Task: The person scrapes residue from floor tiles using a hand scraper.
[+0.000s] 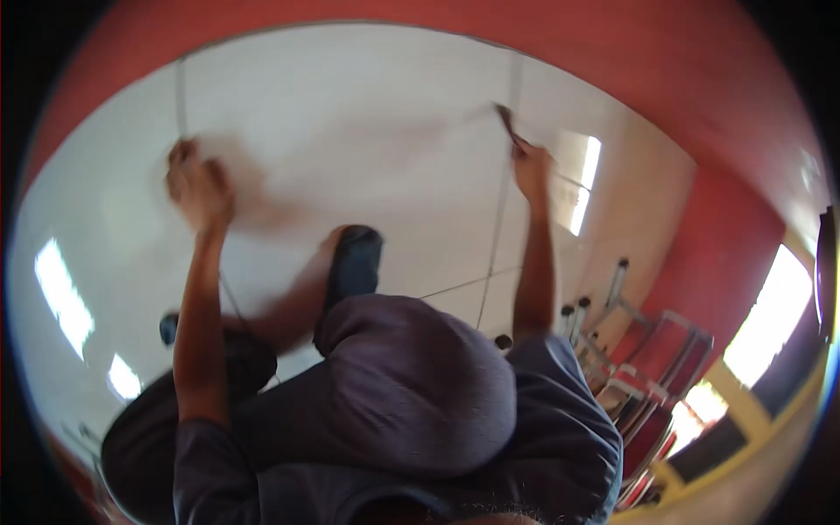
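My right hand [531,166] is closed around a small slim hand tool [505,121] with a dark, flattish end. Whether that end is a blade or bristles cannot be made out. The tool's tip points up and left, over a dark joint line between the large white floor tiles [367,114]. My left hand [199,185] is low over the tiles at the left, near another joint line. Its fingers are curled and slightly blurred, with a small dark patch at the fingertips that I cannot identify.
A red wall [350,10] meets the far edge of the floor and continues along the right. Stacked metal-framed chairs with red panels [669,354] stand at the right. My knee [420,381] and dark shoe [354,262] are between my arms. Bright windows [770,315] lie beyond the chairs.
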Demonstrator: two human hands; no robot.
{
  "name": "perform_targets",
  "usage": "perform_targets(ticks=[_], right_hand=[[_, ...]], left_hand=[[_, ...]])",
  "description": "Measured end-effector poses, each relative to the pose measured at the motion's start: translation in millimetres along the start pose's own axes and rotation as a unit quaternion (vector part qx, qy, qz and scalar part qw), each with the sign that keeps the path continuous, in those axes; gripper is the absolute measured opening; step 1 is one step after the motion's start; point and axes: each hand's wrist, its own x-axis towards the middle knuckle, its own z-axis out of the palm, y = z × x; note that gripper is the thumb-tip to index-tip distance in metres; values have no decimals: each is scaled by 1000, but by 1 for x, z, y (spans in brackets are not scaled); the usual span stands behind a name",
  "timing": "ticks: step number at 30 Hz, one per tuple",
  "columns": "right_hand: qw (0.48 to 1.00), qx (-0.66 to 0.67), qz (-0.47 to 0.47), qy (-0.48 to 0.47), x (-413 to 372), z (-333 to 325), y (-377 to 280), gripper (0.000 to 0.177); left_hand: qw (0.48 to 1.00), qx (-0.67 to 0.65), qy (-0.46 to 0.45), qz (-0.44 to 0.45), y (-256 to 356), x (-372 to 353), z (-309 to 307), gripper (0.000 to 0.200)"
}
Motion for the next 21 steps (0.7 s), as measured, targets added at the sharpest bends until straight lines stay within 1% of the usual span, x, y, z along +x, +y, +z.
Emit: perform_targets(ticks=[1, 2, 3, 5, 7, 8, 10, 13, 14, 15, 16, 17, 19, 20, 21], right_hand=[[998, -45, -41, 33, 15, 20, 22, 21], [999, -52, 10, -2, 5, 15, 9, 22], [996, -86, -9, 28, -19, 23, 7, 23], [994, -74, 25, -79, -69, 15, -12, 22], [996, 13, 87, -13, -87, 7, -45, 18], [998, -21, 63, -21, -76, 1, -53, 17], [996, 4, 52, 76, -38, 17, -51, 19], [993, 41, 74, 86, -26, 12, -70, 21], [996, 14, 47, 74, -41, 39, -50, 25], [996, 5, 86, 4, -68, 29, -61, 27], [998, -31, 45, -10, -93, 20, -73, 29], [995, 52, 90, -2, -107, 27, -74, 28], [998, 8, 64, 12, -87, 34, -76, 26], [998, -23, 45, 49, -63, 30, -86, 26], [995, -10, 57, 83, -30, 40, -83, 29]], left_hand=[[1000, -7, 2, 4, 0, -1, 0, 47], [999, 35, 3, -4, 4, -3, -2, 47], [999, 42, 7, -4, 2, -5, 1, 48], [998, 54, 14, -1, 10, -2, -4, 49], [997, 72, 8, -2, 12, -1, -4, 50], [997, 76, 9, 2, 10, -1, -3, 50], [998, 68, 8, 3, 11, -3, 0, 51], [998, 60, 10, -1, 6, -2, -4, 50], [998, 67, 8, -1, 4, -4, -3, 49], [998, 70, 7, -4, 6, -3, -2, 49], [997, 73, 5, -7, 9, -3, -4, 48], [997, 70, 12, -10, 11, -2, -4, 49], [997, 71, 16, -8, 9, -3, -2, 49], [998, 63, 19, -1, 7, -3, 1, 50], [998, 56, 21, 6, 4, -4, 4, 50]])
